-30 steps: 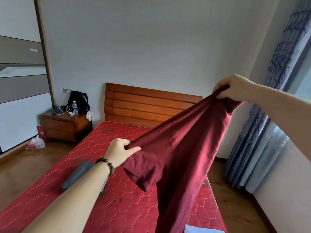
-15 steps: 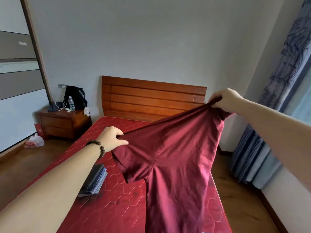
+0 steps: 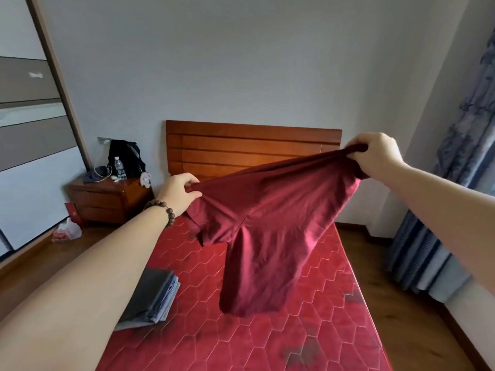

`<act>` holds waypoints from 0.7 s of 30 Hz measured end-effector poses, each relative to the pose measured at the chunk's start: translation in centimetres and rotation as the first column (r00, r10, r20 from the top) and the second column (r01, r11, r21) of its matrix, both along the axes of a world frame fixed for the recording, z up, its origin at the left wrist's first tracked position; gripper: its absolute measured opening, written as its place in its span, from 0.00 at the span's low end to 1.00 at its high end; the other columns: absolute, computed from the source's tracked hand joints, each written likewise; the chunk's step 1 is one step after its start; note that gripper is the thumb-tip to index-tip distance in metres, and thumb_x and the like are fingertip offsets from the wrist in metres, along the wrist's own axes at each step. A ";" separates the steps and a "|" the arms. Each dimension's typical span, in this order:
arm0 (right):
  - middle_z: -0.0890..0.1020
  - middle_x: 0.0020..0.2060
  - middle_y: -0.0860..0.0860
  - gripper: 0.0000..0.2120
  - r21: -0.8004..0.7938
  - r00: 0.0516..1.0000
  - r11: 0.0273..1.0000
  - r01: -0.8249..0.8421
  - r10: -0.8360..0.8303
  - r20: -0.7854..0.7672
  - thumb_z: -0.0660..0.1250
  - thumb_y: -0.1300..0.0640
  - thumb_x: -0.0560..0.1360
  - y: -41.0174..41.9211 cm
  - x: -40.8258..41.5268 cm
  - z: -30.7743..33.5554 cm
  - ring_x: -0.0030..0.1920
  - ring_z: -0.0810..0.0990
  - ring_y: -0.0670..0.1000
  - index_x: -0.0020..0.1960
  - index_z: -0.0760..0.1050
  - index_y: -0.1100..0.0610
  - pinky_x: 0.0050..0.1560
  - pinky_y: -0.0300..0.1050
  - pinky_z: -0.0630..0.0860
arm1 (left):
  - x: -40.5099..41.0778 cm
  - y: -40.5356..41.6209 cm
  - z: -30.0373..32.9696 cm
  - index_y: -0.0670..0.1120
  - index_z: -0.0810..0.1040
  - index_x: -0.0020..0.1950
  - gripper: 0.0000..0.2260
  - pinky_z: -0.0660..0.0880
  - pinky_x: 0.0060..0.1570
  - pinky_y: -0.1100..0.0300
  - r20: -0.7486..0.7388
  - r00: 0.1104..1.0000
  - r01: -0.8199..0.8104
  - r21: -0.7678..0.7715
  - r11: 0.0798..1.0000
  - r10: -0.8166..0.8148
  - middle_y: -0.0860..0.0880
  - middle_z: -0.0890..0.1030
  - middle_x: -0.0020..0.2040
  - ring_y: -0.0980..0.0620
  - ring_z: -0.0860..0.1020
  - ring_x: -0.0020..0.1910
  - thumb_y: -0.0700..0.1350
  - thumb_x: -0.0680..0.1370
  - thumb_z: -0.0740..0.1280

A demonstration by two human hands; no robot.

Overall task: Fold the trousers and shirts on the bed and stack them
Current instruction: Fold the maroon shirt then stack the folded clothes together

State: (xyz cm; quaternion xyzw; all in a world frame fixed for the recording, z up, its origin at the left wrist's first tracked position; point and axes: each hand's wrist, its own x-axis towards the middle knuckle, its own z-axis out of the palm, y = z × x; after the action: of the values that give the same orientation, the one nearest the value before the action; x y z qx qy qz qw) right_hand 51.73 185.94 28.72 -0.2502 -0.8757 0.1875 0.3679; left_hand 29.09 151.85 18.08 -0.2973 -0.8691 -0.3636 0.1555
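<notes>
A dark red shirt hangs in the air above the red mattress, stretched between both hands. My left hand pinches one shoulder at the left; a bead bracelet circles that wrist. My right hand grips the other shoulder, higher up at the right. The shirt's hem dangles just over the mattress. A stack of folded grey and blue clothes lies on the bed's left edge, partly hidden by my left forearm.
A wooden headboard stands at the bed's far end. A nightstand with a black bag and water bottle sits at the left. A plastic bag lies on the wood floor. Blue curtains hang at the right.
Both hands have moved outward and forward, spreading the shirt wider. My right hand came lower, closer to the left hand's height. The view tilted down, showing more of the bed and the folded stack.
</notes>
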 end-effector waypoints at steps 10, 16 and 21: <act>0.80 0.49 0.46 0.10 -0.035 0.985 0.989 -0.143 0.145 0.087 0.66 0.69 0.68 -3.2 6.0 -8.7 0.48 0.77 0.46 0.46 0.78 0.57 0.51 0.38 0.72 | 3.9 -3.7 -6.9 0.45 0.84 0.47 0.06 0.75 0.47 0.61 0.069 0.997 0.048 -0.052 0.997 -0.044 0.48 0.85 0.45 0.53 0.81 0.46 0.36 0.73 0.71; 0.84 0.45 0.47 0.18 -0.170 0.880 0.971 -0.168 0.225 0.418 0.66 0.70 0.70 -5.8 13.6 -22.7 0.38 0.81 0.46 0.52 0.81 0.51 0.35 0.30 0.73 | 11.5 -8.2 -19.1 0.52 0.85 0.50 0.13 0.77 0.45 0.63 0.250 0.968 0.086 -0.281 0.956 -0.014 0.50 0.86 0.45 0.51 0.83 0.42 0.36 0.73 0.68; 0.85 0.43 0.43 0.21 -0.332 0.745 0.937 -0.113 0.301 0.596 0.65 0.70 0.71 -9.9 20.1 -34.6 0.42 0.81 0.42 0.55 0.83 0.49 0.43 0.31 0.73 | 18.5 -11.9 -30.3 0.54 0.85 0.52 0.15 0.75 0.52 0.60 0.381 0.924 0.169 -0.481 0.860 0.032 0.51 0.85 0.49 0.50 0.82 0.50 0.37 0.74 0.66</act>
State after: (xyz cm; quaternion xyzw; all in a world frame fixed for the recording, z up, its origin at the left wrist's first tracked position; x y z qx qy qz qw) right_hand 71.78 176.03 -5.90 -0.2478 -0.9357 0.2507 -0.0131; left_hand 47.55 139.92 -12.18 -0.2837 -0.9356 -0.1786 -0.1106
